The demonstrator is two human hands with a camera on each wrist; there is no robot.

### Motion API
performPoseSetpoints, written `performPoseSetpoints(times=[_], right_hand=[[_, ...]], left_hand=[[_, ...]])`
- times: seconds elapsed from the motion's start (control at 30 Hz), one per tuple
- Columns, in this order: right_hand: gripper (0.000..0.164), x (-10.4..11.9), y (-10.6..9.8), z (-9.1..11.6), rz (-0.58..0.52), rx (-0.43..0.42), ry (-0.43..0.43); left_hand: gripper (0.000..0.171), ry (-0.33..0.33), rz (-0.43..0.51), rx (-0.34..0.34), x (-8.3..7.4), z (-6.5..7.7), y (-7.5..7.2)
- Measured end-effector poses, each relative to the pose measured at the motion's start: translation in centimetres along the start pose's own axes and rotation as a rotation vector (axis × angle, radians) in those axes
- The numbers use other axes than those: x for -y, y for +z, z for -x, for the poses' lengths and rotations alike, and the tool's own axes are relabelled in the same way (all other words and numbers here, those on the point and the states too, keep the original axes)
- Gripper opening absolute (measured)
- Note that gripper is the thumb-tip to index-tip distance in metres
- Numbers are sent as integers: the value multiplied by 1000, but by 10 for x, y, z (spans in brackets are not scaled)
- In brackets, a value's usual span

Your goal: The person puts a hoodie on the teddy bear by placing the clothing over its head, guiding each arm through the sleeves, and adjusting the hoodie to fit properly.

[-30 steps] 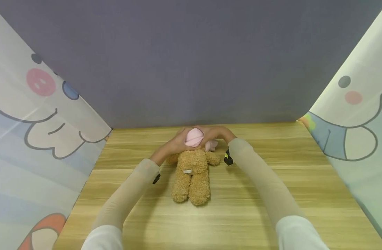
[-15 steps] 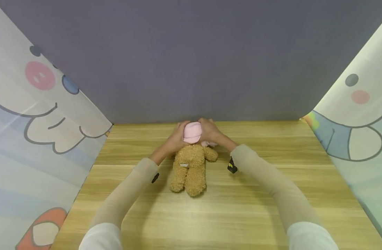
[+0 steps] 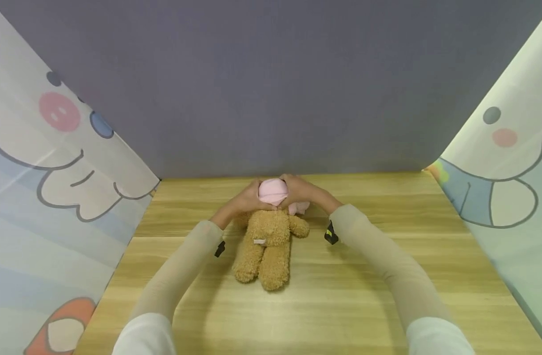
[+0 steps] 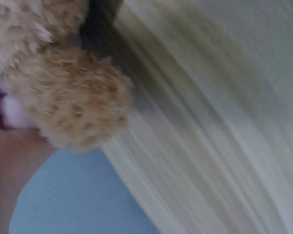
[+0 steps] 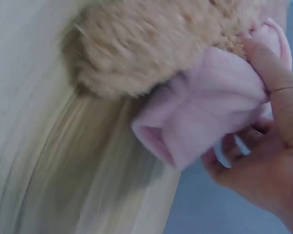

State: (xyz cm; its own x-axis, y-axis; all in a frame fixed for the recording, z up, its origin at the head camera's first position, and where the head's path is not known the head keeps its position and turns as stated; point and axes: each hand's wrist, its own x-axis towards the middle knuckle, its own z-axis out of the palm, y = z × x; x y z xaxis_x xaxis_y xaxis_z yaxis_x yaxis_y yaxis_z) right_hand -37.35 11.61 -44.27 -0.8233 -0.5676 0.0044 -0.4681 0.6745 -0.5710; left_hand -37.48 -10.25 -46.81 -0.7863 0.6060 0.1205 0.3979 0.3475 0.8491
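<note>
A brown plush teddy bear [image 3: 268, 229] lies on the table with its legs toward me. A small white tag [image 3: 259, 241] shows on its body. Pink cloth [image 3: 272, 191] covers the bear's head, and a loose pink tube like a sleeve [image 5: 205, 107] sticks out at the right. From the left, my left hand [image 3: 247, 198] grips the cloth-covered head, its thumb near the cloth's lower edge. My right hand [image 3: 299, 191] grips the other side. In the left wrist view a furry arm [image 4: 78, 97] hides most of the left hand.
The wood-grain table [image 3: 364, 296] ends at a grey upright panel [image 3: 271, 98] just beyond the hands. Cartoon-printed curtains stand at left [image 3: 26, 207] and right [image 3: 510, 162].
Half a second ago the hands and bear were slightly farther back; now they are nearer me. Compared with one second ago, the bear's legs have swung slightly left. Both hands keep their grip.
</note>
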Motion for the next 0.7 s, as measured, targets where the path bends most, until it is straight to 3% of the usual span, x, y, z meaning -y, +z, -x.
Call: performPoseSetpoints(times=[0.07, 0.13, 0.2, 0.23, 0.37, 0.5, 0.67, 0.7], right_hand=[[94, -4, -5, 2, -101, 121, -14], [97, -6, -10, 5, -150, 188, -13], [97, -7, -13, 9, -162, 201, -15], [96, -6, -13, 10, -148, 188, -15], [86, -1, -9, 16, -77, 66, -33], [60, 9, 2, 21, 33, -124, -44], [46, 26, 21, 21, 269, -247, 20], [46, 28, 25, 20, 326, -256, 34]], left_hand=[[81, -66, 57, 59, -3, 4, -5], [84, -121, 54, 73, -7, 8, -10], [77, -148, -13, 51, -13, 9, -14], [71, -132, -55, 39, -16, 9, -15], [54, -27, -312, -24, -35, 7, -15], [46, 45, -618, -6, -58, 9, -1], [29, 170, -1083, -46, -62, 11, 22], [27, 181, -1108, -61, -61, 14, 26]])
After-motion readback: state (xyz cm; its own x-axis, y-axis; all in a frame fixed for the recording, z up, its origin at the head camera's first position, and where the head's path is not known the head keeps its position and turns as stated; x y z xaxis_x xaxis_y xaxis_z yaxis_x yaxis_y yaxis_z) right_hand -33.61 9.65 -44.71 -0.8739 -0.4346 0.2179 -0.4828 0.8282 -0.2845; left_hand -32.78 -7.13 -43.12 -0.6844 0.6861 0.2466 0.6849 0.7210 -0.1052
